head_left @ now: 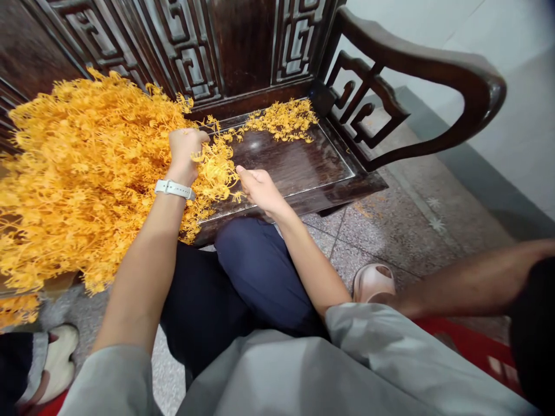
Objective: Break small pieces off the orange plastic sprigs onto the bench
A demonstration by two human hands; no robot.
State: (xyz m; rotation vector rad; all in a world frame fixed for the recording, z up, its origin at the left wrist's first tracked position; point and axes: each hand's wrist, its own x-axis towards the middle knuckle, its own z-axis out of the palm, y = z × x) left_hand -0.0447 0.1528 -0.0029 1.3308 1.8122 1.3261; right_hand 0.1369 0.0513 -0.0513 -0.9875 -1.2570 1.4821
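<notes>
- Around the dark wooden bench (290, 162), a pale wall (529, 98) stood beyond the right end, and a speckled tiled floor (355, 237) spread below.
- The bench had an openwork back, a curved armrest (433, 60) at its right end and a smooth, glossy seat, over which light pieces would probably have slid easily.
- A big heap (95, 167) of orange-yellow, artificial-looking flowers filled the bench's left part and spilled past its front edge. It looked light for its bulk, springy and apt to tangle.
- Another person's bare leg (468, 277) showed in front of the bench, off its right end.
- A smaller bunch (284, 119) lay low at the back of the bench seat, near the armrest.
- A flower spray (217, 167) was over the bench seat, beside the heap and between the hands. Its thin, curling heads seemed soft and bendy, more likely to snag than snap; the stems looked the surest place to take hold.
- The person's left hand (186, 147), above the bench seat, had its fingers curled closed, apparently grasping the spray, though the hold was partly hidden.
- The right hand (262, 190), over the bench's front edge, pointed its thumb at the spray with the other fingers bent; whether it pinched anything could not be told.
</notes>
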